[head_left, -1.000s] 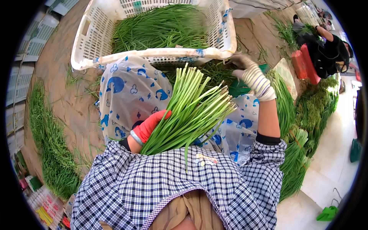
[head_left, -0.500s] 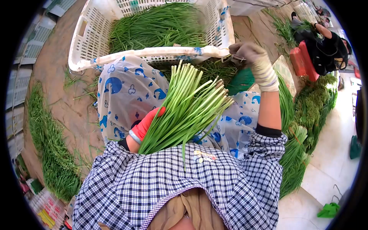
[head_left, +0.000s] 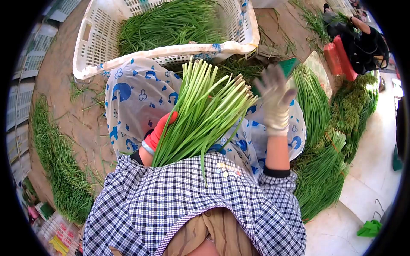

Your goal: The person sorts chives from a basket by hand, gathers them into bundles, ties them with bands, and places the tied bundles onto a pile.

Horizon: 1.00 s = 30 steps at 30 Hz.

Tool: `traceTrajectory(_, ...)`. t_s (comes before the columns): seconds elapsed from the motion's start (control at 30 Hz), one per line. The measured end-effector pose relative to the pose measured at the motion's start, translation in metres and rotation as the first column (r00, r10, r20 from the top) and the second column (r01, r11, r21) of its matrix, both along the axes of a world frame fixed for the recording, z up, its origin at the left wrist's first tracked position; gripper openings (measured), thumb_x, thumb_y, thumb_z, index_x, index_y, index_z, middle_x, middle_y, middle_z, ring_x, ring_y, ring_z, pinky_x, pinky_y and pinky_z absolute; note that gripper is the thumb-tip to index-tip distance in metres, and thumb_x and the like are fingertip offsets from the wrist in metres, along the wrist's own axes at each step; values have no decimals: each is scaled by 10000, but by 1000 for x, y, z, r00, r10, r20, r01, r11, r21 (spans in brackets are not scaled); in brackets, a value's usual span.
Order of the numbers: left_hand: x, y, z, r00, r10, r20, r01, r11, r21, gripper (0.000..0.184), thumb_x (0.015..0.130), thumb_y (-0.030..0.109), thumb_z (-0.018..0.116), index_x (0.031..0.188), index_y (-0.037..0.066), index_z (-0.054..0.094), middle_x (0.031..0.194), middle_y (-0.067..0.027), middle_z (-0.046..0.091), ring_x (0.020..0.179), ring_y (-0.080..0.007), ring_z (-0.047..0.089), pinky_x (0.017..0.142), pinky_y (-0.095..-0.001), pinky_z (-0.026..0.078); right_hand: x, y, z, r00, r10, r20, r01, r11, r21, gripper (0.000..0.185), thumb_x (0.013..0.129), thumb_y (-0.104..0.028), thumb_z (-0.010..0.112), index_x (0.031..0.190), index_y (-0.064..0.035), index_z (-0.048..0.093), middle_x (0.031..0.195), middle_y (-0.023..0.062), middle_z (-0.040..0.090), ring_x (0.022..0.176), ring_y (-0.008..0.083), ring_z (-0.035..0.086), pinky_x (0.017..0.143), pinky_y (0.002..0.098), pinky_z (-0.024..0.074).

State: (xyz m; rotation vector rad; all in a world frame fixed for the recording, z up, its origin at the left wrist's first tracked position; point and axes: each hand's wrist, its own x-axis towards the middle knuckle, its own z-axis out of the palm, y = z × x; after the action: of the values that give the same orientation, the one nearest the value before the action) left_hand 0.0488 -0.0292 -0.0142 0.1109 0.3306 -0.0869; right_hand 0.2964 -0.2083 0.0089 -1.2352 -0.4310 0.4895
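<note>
My left hand (head_left: 161, 131), in a red glove, is closed round a thick bunch of chives (head_left: 205, 111). The bunch lies across my lap, pale cut ends pointing away from me and green leaves toward my checked apron. Over my right knee is my right hand (head_left: 275, 100), in a grey and cream glove, slightly blurred. Its fingers are spread and nothing shows in them. It is near the stem ends but apart from them. Blue-patterned plastic (head_left: 128, 96) covers my legs. Part of a green object (head_left: 287, 66) shows just behind the right hand.
A white plastic crate (head_left: 156, 53) in front of me holds more chives (head_left: 171, 27). Tied bundles (head_left: 322, 179) lie at my right, and a long heap of greens (head_left: 60, 166) at my left. Another person (head_left: 363, 51) works at the upper right by a red box (head_left: 340, 57).
My right hand has come away from the crate's near corner, moving down toward me, and its fingers have spread. The left hand still holds the chives. The whole view has shifted slightly.
</note>
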Motion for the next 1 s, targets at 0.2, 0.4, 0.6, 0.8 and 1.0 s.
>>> traceTrajectory(0.2,16,10,38,991,-124,-56,136,914,383,751,877,347,661,1481,36,341,1437,-113,471,1288,-224,477,1084,-351,378,-75,35,10,947,131,-293,-78,980,185,1141,734,-617,740,1536,-80,132,1493,198,357,1330,322,436,1096,463,400)
traceTrajectory(0.4,35,39,56,903,-430,-19,201,383,902,674,929,364,625,1445,6,379,1370,-105,517,1246,-185,482,1055,-328,371,-49,70,23,888,341,-309,-262,927,269,967,811,1,719,1557,-210,140,1414,143,485,1232,240,533,1037,375,450)
traceTrajectory(0.6,23,44,51,959,-283,-6,116,374,920,492,1013,283,520,1412,9,431,1335,-90,564,1233,-161,512,1030,-294,399,-51,86,38,966,232,-111,-210,961,181,716,838,45,674,1475,-121,392,1317,102,570,1143,182,576,969,319,487)
traceTrajectory(0.8,25,33,53,995,-96,-2,48,481,876,503,1031,213,472,1476,13,350,1477,-104,423,1354,-173,396,1113,-291,312,-51,87,36,969,201,-141,-203,979,-4,601,866,46,623,1431,-45,442,1201,74,626,1048,136,599,939,276,493)
traceTrajectory(1.0,41,56,36,945,-316,81,-200,-365,909,403,1032,153,434,1396,-20,430,1359,-182,504,1221,-294,522,1036,-341,413,-39,98,17,930,286,-233,-303,952,-42,451,916,-66,642,1346,-3,516,1293,126,586,1093,179,613,929,294,518)
